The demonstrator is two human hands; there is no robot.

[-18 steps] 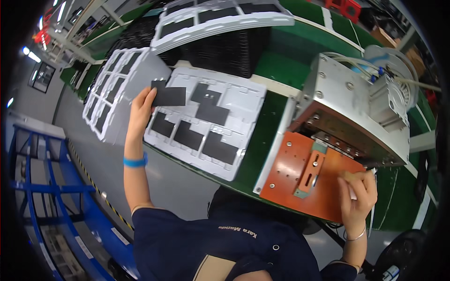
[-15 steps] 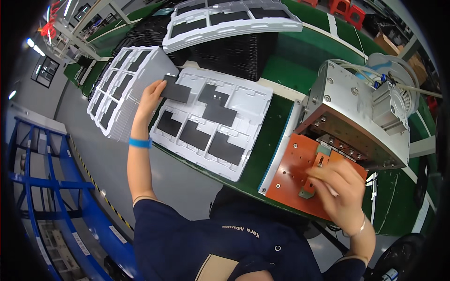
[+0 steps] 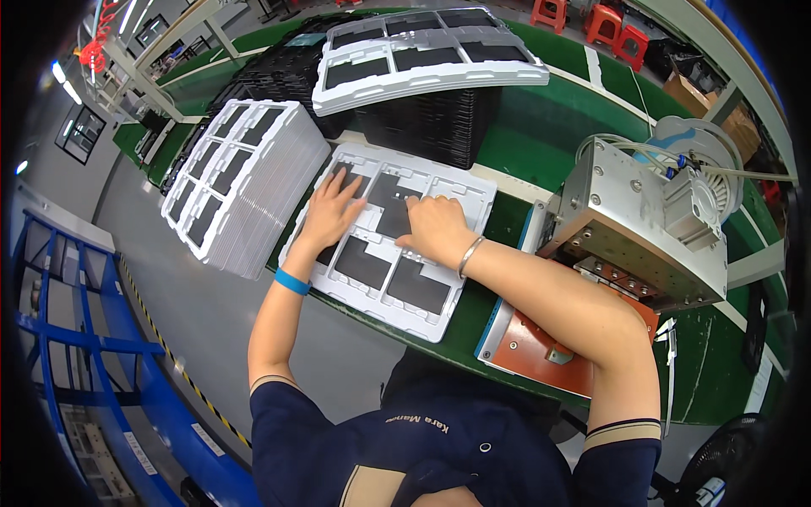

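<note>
In the head view, the left hand [image 3: 331, 213] is wide, its fingers spread palm down over the upper-left compartment of a white tray [image 3: 475, 196], reaching over a dark flat piece there; whether it presses on the piece cannot be told. The right hand [image 3: 439, 228] is half curled, thumb and index finger apart, at the right edge of the dark notched piece [image 3: 387, 203] in the upper-middle compartment; whether it grips anything cannot be told. 3 more dark pieces [image 3: 363, 264] lie in the near row, the left 1 partly behind the left forearm. The tray rests on the green worktop [image 3: 528, 110], between a stack of white trays [image 3: 266, 203] and a metal machine [image 3: 629, 220] with an orange plate [image 3: 541, 351], which the right forearm partly covers.
</note>
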